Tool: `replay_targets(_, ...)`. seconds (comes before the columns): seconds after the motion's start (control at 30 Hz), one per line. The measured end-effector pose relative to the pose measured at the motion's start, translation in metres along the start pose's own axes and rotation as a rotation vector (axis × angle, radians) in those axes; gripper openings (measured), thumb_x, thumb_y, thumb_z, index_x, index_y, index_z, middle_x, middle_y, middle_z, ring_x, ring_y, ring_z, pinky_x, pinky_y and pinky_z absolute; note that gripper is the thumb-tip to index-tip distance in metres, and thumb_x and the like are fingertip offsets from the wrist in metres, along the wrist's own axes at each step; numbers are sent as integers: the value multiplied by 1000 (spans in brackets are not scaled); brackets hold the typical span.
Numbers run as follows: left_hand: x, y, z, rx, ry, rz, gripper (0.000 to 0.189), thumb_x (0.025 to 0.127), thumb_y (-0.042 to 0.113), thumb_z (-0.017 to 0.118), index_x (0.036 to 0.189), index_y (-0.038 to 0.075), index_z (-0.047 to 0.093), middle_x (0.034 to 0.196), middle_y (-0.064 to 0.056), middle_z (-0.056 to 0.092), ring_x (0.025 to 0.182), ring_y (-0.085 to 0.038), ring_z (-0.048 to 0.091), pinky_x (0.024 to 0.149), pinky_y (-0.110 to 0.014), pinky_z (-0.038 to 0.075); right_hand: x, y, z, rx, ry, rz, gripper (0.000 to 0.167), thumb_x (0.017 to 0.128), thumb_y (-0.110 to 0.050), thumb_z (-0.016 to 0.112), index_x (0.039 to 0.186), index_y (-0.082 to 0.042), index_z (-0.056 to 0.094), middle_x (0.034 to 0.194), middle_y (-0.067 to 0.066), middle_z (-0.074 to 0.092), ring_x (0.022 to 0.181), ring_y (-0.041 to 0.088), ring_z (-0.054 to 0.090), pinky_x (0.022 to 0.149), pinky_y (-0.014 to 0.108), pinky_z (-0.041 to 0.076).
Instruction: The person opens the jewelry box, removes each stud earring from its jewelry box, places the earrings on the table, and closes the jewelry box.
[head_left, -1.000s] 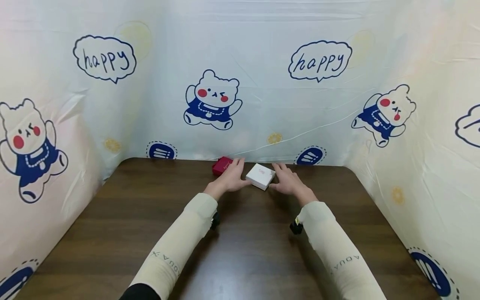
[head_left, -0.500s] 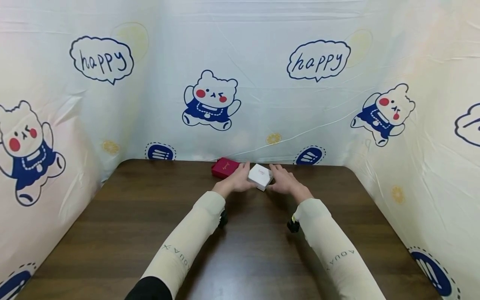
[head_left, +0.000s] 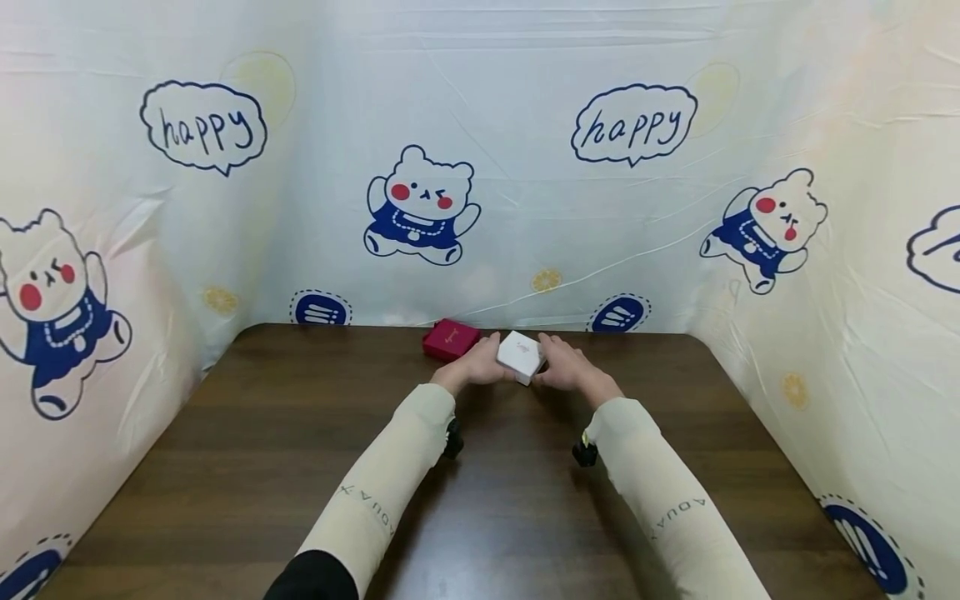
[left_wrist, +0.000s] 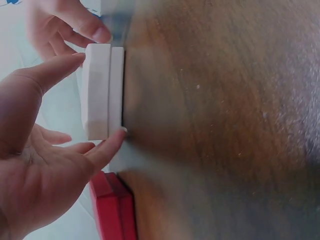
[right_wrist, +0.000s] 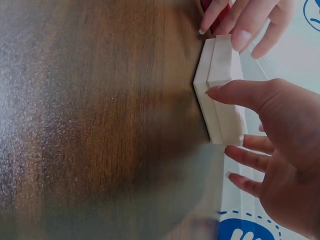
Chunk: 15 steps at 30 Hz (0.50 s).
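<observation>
White box (head_left: pixel 520 353) sits between left hand (head_left: pixel 482 363) and right hand (head_left: pixel 567 367), both pinching it, seemingly the gripping step, next wanting even pressure.

Downward head view, 2 close wrist views, white box (head_left: pixel 520 353) in all.

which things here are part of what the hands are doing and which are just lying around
Part of the job, it seems:
white box, gripped by both hands
left hand
right hand
table, as work surface

Apparently just there:
red box, beside the left hand
printed curtain behind
</observation>
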<state>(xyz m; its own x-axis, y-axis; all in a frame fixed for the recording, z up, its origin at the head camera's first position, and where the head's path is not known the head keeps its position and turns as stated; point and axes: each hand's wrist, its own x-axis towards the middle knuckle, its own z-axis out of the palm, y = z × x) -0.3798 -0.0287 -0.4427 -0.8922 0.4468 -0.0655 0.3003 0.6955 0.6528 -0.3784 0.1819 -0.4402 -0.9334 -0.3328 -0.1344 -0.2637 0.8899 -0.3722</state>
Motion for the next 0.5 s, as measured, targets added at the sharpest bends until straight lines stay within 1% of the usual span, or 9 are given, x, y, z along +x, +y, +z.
replay_targets(0.13,2,-3,4,11,-1,-4,83,87,26,81,147,-8,35,134,-21,54,122,-30,52,106,-43,43,1,2,2,12,15,-16,88,92,-20,75,159,6,23,159,29,31,144,39,36,118,57,27)
replay_targets(0.2,3,-5,6,19,-2,-17,80,87,25,82,145,-7,39,133,-21,55,120,-30,54,106,-43,43,2,3,3,12,29,-44,87,91,-17,76,156,10,25,154,31,35,139,39,41,116,53,32)
replay_targets(0.27,4,-8,7,31,-8,-25,74,87,24,81,142,-5,43,132,-20,57,118,-29,56,106,-42,44,3,4,4,6,42,-75,84,89,-15,77,152,13,31,146,32,41,131,38,46,111,50,38)
replay_targets(0.33,5,-11,8,36,-12,-25,68,87,23,81,140,-4,46,131,-18,59,117,-29,56,106,-42,44,3,5,5,-2,54,-102,74,87,-14,79,145,13,41,134,29,48,120,35,49,105,47,42)
replay_targets(0.4,6,-12,8,36,-12,-24,64,88,21,80,139,-3,48,130,-17,60,116,-28,56,106,-42,43,4,6,7,-11,69,-126,61,84,-13,80,132,12,52,121,24,53,111,32,50,99,46,44)
replay_targets(0.47,6,-13,8,28,-6,-21,63,88,19,80,139,-2,49,130,-17,60,116,-29,56,107,-43,43,4,7,8,-10,81,-141,49,82,-13,81,119,8,56,111,19,55,105,30,50,94,45,45)
replay_targets(0.5,6,-13,8,25,-2,-20,63,88,19,80,139,-2,49,130,-17,60,116,-29,56,107,-43,43,5,7,9,-8,87,-147,46,81,-13,81,115,6,57,108,18,55,104,30,50,93,45,45)
